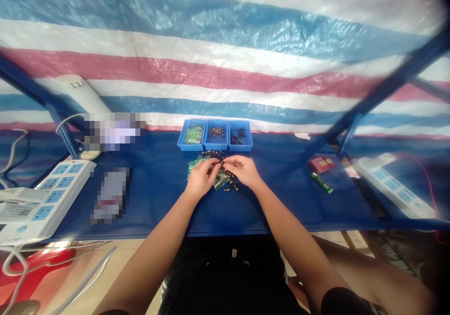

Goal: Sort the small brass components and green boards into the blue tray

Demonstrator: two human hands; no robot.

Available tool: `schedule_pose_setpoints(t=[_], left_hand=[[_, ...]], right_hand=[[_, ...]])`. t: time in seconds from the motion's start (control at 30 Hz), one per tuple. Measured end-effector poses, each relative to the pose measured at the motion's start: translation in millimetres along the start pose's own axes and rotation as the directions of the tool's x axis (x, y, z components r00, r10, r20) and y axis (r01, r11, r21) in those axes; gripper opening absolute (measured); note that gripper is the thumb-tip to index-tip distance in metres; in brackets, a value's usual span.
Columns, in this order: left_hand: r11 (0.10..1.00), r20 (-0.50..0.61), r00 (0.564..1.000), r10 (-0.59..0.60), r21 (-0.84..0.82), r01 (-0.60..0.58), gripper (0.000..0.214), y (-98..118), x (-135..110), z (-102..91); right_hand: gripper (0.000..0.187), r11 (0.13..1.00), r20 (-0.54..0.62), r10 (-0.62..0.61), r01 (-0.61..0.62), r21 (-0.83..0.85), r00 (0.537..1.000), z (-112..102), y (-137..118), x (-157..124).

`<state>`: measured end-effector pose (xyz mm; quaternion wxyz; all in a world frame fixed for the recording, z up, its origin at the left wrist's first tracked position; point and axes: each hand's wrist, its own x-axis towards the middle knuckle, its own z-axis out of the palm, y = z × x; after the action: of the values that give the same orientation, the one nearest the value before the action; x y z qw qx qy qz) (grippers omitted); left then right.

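Both hands meet over the middle of the blue worktop (158, 198), just above a loose pile of green circuit boards (221, 181) that lies in front of the person. The left hand (201, 178) and the right hand (243, 170) are curled closed, fingertips pinched toward each other on a small dark piece (222, 163) held between them; it is too small to make out further. Small metal parts (230, 187) lie scattered on the worktop beside the pile, near the right wrist. Just behind the hands, 3 blue bins stand side by side in a row: the left bin (191, 141) holds green boards, the middle bin (217, 142) holds small metal bits, and the right bin (240, 144) holds dark parts. A white power strip (52, 193) with blue sockets rests at the left end of the worktop, and another power strip (393, 188) lies at the right end. A red packet (320, 163) and a narrow green strip (321, 183) lie well apart from the hands on the right. A striped tarp (225, 48) in blue, white and red hangs behind.
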<state>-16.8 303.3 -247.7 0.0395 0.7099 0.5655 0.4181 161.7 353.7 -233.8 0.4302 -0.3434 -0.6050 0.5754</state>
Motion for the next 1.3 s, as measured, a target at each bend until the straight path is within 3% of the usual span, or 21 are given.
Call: schedule_pose_setpoints(t=[0.37,1.3], left_hand=[[0.999,0.053,0.998,-0.034,-0.030,0.036,0.023,1.3,0.3,-1.8],[0.995,0.055,0.997,-0.050,-0.088,0.054,0.021,6.0,1.7,-5.4]], right_hand=[[0.034,1.000,0.025,0.022,-0.023,0.018,0.999,0.2,0.9,-0.4],[0.033,0.999,0.016,0.023,-0.023,0.030,1.000,0.2,2.0,-0.7]])
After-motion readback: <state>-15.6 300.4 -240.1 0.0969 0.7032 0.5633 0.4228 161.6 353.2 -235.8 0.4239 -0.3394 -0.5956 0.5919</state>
